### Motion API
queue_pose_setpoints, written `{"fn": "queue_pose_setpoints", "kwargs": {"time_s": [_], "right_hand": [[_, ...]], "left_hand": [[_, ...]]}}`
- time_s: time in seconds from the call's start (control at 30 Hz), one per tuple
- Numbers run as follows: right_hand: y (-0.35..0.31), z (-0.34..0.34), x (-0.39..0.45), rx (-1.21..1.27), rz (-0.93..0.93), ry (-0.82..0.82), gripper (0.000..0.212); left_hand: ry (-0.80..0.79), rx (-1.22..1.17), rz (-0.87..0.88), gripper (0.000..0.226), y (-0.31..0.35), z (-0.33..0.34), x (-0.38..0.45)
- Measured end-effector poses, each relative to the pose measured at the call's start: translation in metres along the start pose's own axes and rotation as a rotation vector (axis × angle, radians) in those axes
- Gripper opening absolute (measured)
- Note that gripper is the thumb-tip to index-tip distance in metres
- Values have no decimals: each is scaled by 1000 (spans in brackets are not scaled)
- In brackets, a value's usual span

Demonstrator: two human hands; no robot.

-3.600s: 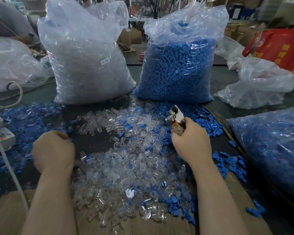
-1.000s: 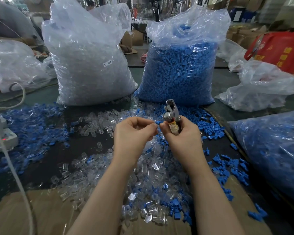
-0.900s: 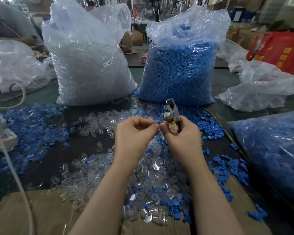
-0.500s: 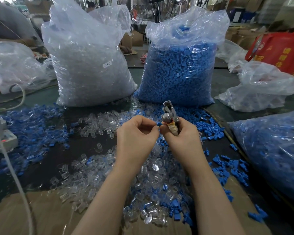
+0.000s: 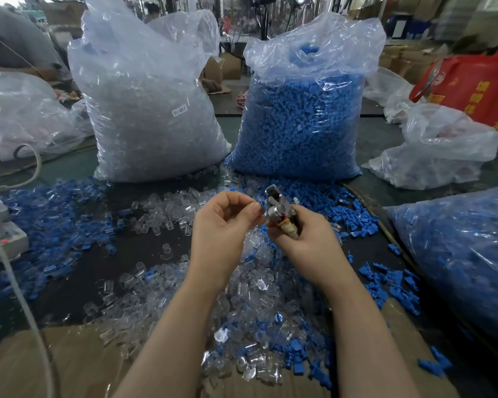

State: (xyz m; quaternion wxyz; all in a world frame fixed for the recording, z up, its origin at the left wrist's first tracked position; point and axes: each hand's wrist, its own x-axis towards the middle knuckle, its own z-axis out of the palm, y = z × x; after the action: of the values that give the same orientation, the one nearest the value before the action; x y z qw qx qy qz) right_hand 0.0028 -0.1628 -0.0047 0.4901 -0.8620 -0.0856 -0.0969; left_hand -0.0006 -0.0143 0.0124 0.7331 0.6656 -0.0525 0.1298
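My right hand [image 5: 308,239] grips a small metal tool [image 5: 276,205] with a brass-coloured stem, its silver head pointing up and left. My left hand [image 5: 222,225] pinches a small blue plastic piece [image 5: 260,203] between thumb and forefinger, right against the tool's head. Both hands hover above a heap of clear plastic caps [image 5: 242,297] mixed with blue pieces on the dark table. What else my left palm holds is hidden.
A tall bag of clear caps [image 5: 150,116] and a bag of blue pieces [image 5: 299,119] stand behind. Loose blue pieces [image 5: 55,211] spread left; another blue-filled bag [image 5: 466,254] lies right. A white device [image 5: 3,237] with tubing sits far left. Cardboard [image 5: 69,363] covers the near edge.
My left hand came up from the table on the left to meet the right hand, bringing a blue piece to the tool. Over the last second both hands have barely shifted.
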Motion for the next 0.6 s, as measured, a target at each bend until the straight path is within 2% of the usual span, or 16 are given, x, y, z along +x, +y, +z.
{"fn": "queue_pose_setpoints", "kwargs": {"time_s": [0.23, 0.6], "right_hand": [[-6, 1, -1, 10, 2, -36, 23], [-4, 4, 0, -65, -28, -12, 21]], "left_hand": [[-36, -16, 71, 9, -1, 0, 0], [-60, -89, 62, 9, 2, -1, 0]]}}
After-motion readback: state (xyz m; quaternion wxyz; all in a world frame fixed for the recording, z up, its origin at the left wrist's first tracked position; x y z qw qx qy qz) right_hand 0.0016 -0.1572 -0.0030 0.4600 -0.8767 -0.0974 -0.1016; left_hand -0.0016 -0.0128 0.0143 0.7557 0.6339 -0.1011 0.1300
